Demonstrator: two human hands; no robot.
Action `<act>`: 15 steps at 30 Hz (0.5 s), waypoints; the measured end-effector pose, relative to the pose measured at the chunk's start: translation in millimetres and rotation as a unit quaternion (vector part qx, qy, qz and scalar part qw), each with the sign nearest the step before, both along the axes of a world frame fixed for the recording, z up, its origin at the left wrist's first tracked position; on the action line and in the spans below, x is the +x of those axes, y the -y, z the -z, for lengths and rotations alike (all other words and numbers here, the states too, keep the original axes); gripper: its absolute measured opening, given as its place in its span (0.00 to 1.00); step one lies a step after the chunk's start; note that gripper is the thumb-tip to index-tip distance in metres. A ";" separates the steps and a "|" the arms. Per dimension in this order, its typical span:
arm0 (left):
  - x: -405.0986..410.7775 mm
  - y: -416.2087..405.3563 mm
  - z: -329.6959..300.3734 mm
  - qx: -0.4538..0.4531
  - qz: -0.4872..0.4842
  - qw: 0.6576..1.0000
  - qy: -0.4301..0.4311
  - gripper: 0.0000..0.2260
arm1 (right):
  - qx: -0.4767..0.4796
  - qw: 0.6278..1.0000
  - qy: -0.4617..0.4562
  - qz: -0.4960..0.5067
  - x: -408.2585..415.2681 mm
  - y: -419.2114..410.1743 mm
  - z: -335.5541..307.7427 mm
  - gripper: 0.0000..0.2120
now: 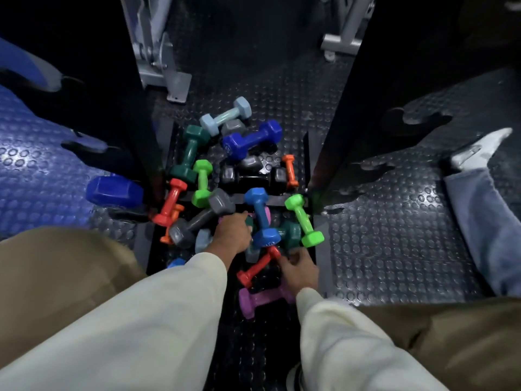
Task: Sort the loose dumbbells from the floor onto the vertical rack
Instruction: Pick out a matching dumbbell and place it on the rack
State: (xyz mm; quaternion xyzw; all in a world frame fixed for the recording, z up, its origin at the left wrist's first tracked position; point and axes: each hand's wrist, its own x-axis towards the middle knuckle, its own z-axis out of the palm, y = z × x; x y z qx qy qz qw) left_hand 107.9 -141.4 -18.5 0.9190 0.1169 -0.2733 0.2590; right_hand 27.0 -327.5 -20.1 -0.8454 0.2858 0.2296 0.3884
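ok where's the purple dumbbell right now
In the head view, the purple dumbbell lies nearest the person, just below the red dumbbell by the right hand.

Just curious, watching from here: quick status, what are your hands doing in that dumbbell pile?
Left hand down in the pile, grip on a dark green dumbbell. Right hand at the red dumbbell, grip unclear. Blue dumbbell crowds between them.

dumbbells (255,139): glossy, smooth coloured coating
floor (394,249): dark rubber, raised round studs
sleeves (158,314): soft, matt cream cloth
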 end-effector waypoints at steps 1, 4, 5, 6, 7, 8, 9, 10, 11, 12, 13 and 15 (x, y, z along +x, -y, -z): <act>0.4 -0.2 1.8 -0.003 -0.009 1.000 0.005 0.24 | 0.059 0.997 0.025 0.049 9.3 -8.1 -3.6 0.24; -5.8 -2.7 9.6 -0.025 -0.021 0.999 0.007 0.27 | 0.150 0.984 -0.009 0.098 36.0 -32.0 5.6 0.43; -8.5 -3.3 11.7 -0.034 -0.025 0.999 0.006 0.28 | 0.160 0.982 -0.025 0.096 42.2 -34.0 27.1 0.45; -10.3 -3.7 13.5 -0.042 -0.032 0.999 0.007 0.28 | 0.165 0.981 -0.035 0.097 48.2 -34.4 54.0 0.46; -10.6 -3.5 14.5 -0.048 -0.038 0.998 0.007 0.28 | 0.177 0.978 -0.044 0.103 52.7 -34.2 80.4 0.47; -9.8 -3.8 15.5 -0.052 -0.043 0.998 0.009 0.28 | 0.188 0.976 -0.044 0.102 56.9 -33.7 102.2 0.48; -8.3 -3.9 15.8 -0.053 -0.047 0.997 0.010 0.28 | 0.189 0.976 -0.044 0.094 59.9 -32.5 121.3 0.49; -6.8 -4.1 15.8 -0.052 -0.049 0.997 0.012 0.28 | 0.175 0.980 -0.049 0.081 61.9 -34.0 120.2 0.49; -5.4 -4.4 14.7 -0.050 -0.050 0.997 0.012 0.28 | 0.152 0.985 -0.054 0.068 62.2 -36.8 93.0 0.48; -4.4 -4.8 14.3 -0.049 -0.053 0.997 0.010 0.28 | 0.122 0.990 -0.052 0.053 62.5 -40.8 59.5 0.44; -3.9 -4.8 13.5 -0.049 -0.060 0.997 0.006 0.28 | 0.080 0.995 -0.047 0.026 63.1 -45.6 25.3 0.38; -2.6 -4.9 14.5 -0.055 -0.077 0.995 -0.004 0.28 | 0.004 0.999 -0.025 -0.037 68.9 -47.6 -6.8 0.28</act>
